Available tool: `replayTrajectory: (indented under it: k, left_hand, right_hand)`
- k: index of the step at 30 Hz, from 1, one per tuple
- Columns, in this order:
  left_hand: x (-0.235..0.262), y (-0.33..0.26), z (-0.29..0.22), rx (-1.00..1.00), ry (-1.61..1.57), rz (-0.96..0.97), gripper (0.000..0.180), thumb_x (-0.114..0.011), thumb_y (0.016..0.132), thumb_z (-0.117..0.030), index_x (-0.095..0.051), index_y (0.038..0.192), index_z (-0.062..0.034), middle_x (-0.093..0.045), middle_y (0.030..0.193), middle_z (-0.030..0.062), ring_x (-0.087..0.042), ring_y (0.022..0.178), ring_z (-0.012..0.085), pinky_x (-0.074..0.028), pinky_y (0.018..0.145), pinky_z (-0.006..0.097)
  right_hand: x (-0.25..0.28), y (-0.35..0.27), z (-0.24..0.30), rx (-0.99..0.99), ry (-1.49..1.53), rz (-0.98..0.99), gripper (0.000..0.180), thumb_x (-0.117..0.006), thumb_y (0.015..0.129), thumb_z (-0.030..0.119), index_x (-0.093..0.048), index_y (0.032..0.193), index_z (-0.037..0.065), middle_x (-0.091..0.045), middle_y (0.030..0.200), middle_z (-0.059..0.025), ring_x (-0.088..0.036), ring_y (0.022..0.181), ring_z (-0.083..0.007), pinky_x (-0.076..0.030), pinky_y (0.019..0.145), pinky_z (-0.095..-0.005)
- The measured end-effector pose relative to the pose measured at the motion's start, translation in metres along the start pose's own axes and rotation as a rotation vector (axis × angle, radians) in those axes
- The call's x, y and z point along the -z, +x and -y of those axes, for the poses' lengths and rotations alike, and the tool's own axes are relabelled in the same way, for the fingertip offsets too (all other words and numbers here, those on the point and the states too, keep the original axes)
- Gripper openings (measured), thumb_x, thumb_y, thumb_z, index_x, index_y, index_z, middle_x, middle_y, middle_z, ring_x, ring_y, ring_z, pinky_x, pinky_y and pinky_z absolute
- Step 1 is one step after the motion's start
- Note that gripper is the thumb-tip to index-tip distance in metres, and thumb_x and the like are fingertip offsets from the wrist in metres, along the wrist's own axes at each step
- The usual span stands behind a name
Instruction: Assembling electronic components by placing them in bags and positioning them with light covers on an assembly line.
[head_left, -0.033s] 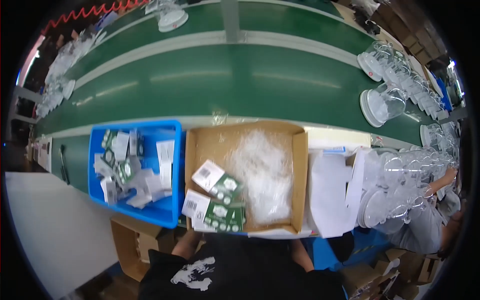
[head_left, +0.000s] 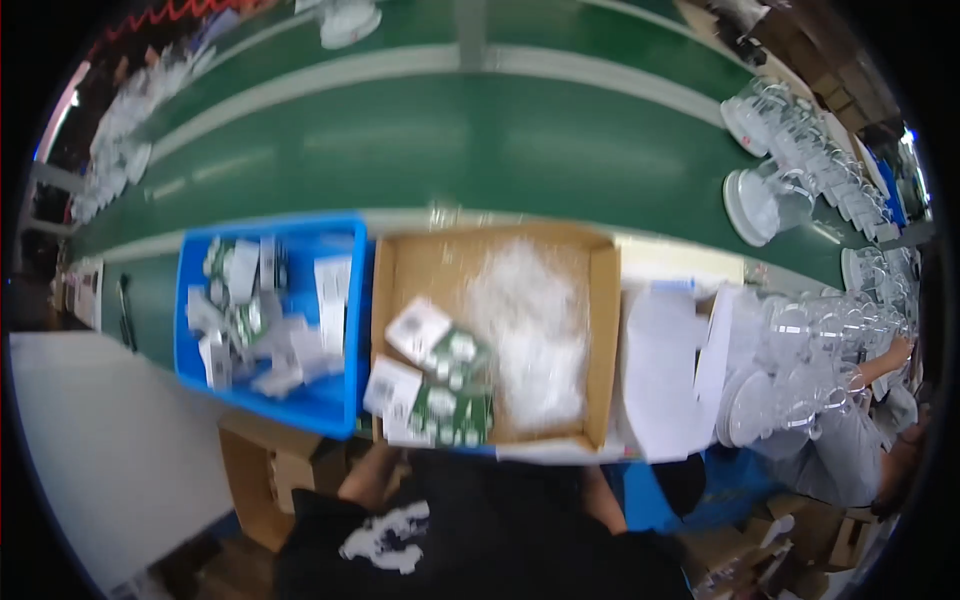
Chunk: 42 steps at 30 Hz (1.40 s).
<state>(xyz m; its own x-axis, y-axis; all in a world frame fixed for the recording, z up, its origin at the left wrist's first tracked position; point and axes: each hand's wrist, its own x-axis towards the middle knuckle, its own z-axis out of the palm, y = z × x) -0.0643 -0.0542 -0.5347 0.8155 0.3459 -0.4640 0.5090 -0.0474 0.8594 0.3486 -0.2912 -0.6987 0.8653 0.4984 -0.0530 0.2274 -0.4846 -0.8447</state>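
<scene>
Neither hand shows. My left forearm [head_left: 367, 477] and right forearm [head_left: 603, 497] run up beside my black shirt and pass out of sight beneath the front edge of the cardboard tray [head_left: 604, 340]. Nearest to them in the tray lie green-and-white printed cards [head_left: 450, 412], stacked at its left side. A heap of clear plastic bags [head_left: 535, 350] fills its right half. Left of the tray stands a blue plastic bin [head_left: 354, 390] holding more cards and small packets [head_left: 290, 355]. White paper sheets [head_left: 665, 375] lie to the tray's right.
Clear domed containers with white bases [head_left: 765, 205] line the right of the green table [head_left: 420, 150]. A co-worker's arm [head_left: 885, 362] reaches among them. An open cardboard box [head_left: 260, 465] sits low at left, by a white panel [head_left: 110, 430].
The whole view has shifted slightly, so the tray and bin appear a little higher, and the picture is more blurred. No object has visibly moved.
</scene>
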Motion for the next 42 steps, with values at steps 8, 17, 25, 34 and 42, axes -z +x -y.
replayTrajectory:
  k: [8,17,25,34,42]
  left_hand:
    - [0.001,0.054,-0.001,0.027,0.265,-0.069,0.047,-0.056,0.09,-0.033,-0.053,0.125,-0.0023,-0.055,0.129,0.0203,-0.05,0.12,0.0363,-0.043,0.098,0.043]
    - [0.096,0.032,-0.259,-0.289,0.133,0.204,0.033,-0.058,0.092,-0.021,-0.057,0.116,0.0008,-0.065,0.099,0.0152,-0.064,0.09,0.0253,-0.051,0.078,0.037]
    - [0.089,0.142,-0.259,-0.075,1.179,-0.124,0.078,-0.067,0.075,-0.062,-0.057,0.1,0.0106,-0.065,0.083,0.024,-0.067,0.081,0.0348,-0.055,0.068,0.042]
    - [0.114,0.14,-0.245,-0.233,0.85,-0.197,0.039,-0.063,0.076,-0.035,-0.061,0.08,0.0042,-0.063,0.07,0.0237,-0.063,0.069,0.0416,-0.054,0.067,0.044]
    - [0.156,0.142,-0.268,-0.392,0.668,-0.656,0.018,-0.053,0.081,-0.014,-0.058,0.072,0.001,-0.055,0.061,0.0215,-0.055,0.054,0.0391,-0.044,0.052,0.044]
  right_hand:
    - [0.039,-0.094,0.011,0.06,-0.067,0.141,0.033,-0.066,0.086,0.017,-0.062,0.112,-0.002,-0.066,0.109,-0.0161,-0.062,0.104,-0.0273,-0.047,0.092,-0.0374]
    - [0.127,-0.044,0.368,0.076,-0.042,1.436,0.036,-0.066,0.087,0.022,-0.06,0.117,0.003,-0.064,0.11,-0.0142,-0.064,0.098,-0.0241,-0.052,0.079,-0.0326]
    - [0.02,0.086,0.414,0.813,-0.687,0.494,0.03,-0.067,0.081,0.024,-0.062,0.105,0.006,-0.066,0.094,-0.0159,-0.064,0.082,-0.0355,-0.052,0.07,-0.0417]
    - [-0.029,0.124,0.396,0.56,-0.416,0.582,0.017,-0.069,0.08,0.021,-0.066,0.081,0.004,-0.064,0.074,-0.0114,-0.065,0.073,-0.0299,-0.051,0.064,-0.0389]
    - [-0.032,0.136,0.376,0.643,-0.129,0.473,0.014,-0.065,0.084,0.015,-0.068,0.088,0.001,-0.064,0.078,-0.0121,-0.061,0.067,-0.0251,-0.047,0.064,-0.034]
